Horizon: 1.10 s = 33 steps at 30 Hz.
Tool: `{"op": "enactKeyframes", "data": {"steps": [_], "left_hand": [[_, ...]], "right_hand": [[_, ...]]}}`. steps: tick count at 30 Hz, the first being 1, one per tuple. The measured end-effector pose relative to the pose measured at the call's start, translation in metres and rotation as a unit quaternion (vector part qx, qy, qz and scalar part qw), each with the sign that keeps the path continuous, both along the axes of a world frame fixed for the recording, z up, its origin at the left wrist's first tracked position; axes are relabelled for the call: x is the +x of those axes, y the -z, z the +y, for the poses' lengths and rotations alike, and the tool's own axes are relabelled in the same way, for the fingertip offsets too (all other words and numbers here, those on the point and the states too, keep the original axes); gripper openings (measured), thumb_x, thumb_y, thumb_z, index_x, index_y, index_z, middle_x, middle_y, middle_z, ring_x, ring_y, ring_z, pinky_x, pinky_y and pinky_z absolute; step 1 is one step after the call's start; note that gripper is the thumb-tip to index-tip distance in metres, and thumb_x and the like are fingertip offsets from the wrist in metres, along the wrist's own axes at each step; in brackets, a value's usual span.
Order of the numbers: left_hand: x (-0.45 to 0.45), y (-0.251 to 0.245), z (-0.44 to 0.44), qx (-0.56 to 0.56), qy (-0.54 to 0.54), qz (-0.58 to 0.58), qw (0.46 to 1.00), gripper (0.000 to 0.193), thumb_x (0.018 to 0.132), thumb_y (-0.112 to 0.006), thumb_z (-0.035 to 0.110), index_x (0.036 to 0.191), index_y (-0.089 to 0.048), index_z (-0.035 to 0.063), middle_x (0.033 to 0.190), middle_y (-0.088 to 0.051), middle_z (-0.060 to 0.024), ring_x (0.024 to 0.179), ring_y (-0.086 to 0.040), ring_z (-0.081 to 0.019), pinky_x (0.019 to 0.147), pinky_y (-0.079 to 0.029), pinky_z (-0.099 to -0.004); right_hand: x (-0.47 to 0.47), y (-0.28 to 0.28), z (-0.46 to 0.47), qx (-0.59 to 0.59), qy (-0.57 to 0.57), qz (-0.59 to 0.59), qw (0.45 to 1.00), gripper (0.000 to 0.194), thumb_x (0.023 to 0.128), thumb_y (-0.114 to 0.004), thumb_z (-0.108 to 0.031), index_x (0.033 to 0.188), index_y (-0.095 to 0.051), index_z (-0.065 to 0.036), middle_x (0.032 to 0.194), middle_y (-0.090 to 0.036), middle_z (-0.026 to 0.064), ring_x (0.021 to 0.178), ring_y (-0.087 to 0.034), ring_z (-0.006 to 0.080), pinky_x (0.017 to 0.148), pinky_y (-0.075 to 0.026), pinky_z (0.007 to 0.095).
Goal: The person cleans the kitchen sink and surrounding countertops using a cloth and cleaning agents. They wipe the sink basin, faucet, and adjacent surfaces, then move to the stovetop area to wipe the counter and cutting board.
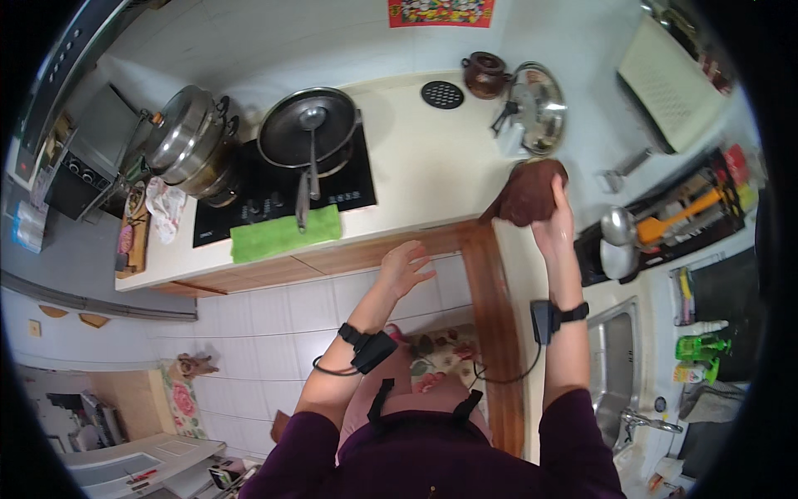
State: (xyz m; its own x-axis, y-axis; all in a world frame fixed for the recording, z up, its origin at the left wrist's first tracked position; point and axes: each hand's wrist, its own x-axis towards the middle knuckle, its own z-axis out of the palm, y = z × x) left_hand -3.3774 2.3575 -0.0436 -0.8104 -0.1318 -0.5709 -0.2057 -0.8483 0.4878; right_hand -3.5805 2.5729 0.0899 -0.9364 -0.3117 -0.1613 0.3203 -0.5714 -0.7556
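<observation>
My right hand (pixel 557 227) holds a brown cloth (pixel 530 192) above the counter corner, its fingers partly hidden by the cloth. The cloth hangs bunched, with one end trailing to the left. My left hand (pixel 406 267) is raised over the floor in front of the cabinets, fingers apart and holding nothing. Just behind the cloth, a round shiny metal lid (pixel 545 115) leans upright. To the left of it are a brown lidded pot (pixel 485 73) and a black perforated round trivet (pixel 442 95) on the pale countertop (pixel 418 159).
A wok (pixel 280 134) with a ladle rests on the black cooktop (pixel 215 224), beside a steel steamer pot (pixel 187 140). A green cloth (pixel 287 234) lies at the cooktop's front edge. Right are a utensil rack (pixel 679 218) and sink (pixel 614 368). A small dog (pixel 194 365) is on the floor.
</observation>
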Motion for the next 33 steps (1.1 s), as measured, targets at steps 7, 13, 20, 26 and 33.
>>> {"op": "enactKeyframes", "data": {"steps": [7, 13, 20, 26, 33], "left_hand": [[0.061, 0.027, -0.120, -0.134, -0.052, -0.144, 0.979, 0.038, 0.094, -0.060, 0.022, 0.130, -0.053, 0.0115, 0.128, -0.053, -0.0048, 0.119, -0.046, -0.0213, 0.096, -0.043, -0.0515], [0.068, 0.080, -0.159, -0.364, -0.037, -0.213, 0.906, 0.036, 0.087, -0.069, 0.009, 0.121, -0.057, 0.0068, 0.124, -0.055, -0.0086, 0.117, -0.050, -0.0224, 0.101, -0.040, -0.0332], [0.071, 0.098, -0.191, -0.735, 0.053, -0.182, 0.652, 0.040, 0.085, -0.068, 0.007, 0.123, -0.056, 0.0037, 0.126, -0.054, -0.0232, 0.119, -0.050, -0.0391, 0.103, -0.039, -0.0456], [0.035, 0.079, -0.209, -0.720, 0.093, -0.211, 0.655, 0.052, 0.086, -0.066, 0.001, 0.135, -0.052, 0.0095, 0.134, -0.041, -0.0236, 0.128, -0.042, -0.0412, 0.103, -0.041, -0.0470], [0.003, 0.071, -0.209, -0.707, 0.175, -0.358, 0.584, 0.050, 0.084, -0.071, 0.011, 0.132, -0.057, 0.0124, 0.130, -0.039, -0.0208, 0.122, -0.039, -0.0404, 0.103, -0.034, -0.0526]], "right_hand": [[0.043, 0.098, -0.246, 0.328, -0.123, 0.452, 0.820, 0.050, 0.100, -0.048, -0.043, 0.129, -0.055, -0.003, 0.126, -0.058, 0.0221, 0.116, -0.057, 0.0391, 0.099, -0.045, 0.0456], [0.066, 0.220, -0.344, 0.657, -0.085, 0.531, 0.528, 0.052, 0.091, -0.057, -0.048, 0.133, -0.060, -0.018, 0.148, -0.039, 0.0251, 0.140, -0.029, 0.0450, 0.113, -0.022, 0.0600], [0.029, 0.275, -0.371, 0.609, -0.122, 0.527, 0.580, 0.069, 0.080, -0.068, -0.042, 0.142, -0.049, -0.019, 0.156, -0.025, 0.0191, 0.140, -0.025, 0.0455, 0.111, -0.019, 0.0662], [-0.091, 0.307, -0.431, 0.599, -0.088, 0.602, 0.522, 0.056, 0.091, -0.057, -0.038, 0.144, -0.046, -0.024, 0.157, -0.026, 0.0152, 0.144, -0.022, 0.0406, 0.111, -0.018, 0.0658], [-0.213, 0.280, -0.545, 0.625, -0.218, 0.547, 0.513, 0.050, 0.099, -0.039, -0.047, 0.149, -0.037, -0.038, 0.162, -0.015, 0.0132, 0.149, -0.008, 0.0389, 0.113, -0.008, 0.0677]]}}
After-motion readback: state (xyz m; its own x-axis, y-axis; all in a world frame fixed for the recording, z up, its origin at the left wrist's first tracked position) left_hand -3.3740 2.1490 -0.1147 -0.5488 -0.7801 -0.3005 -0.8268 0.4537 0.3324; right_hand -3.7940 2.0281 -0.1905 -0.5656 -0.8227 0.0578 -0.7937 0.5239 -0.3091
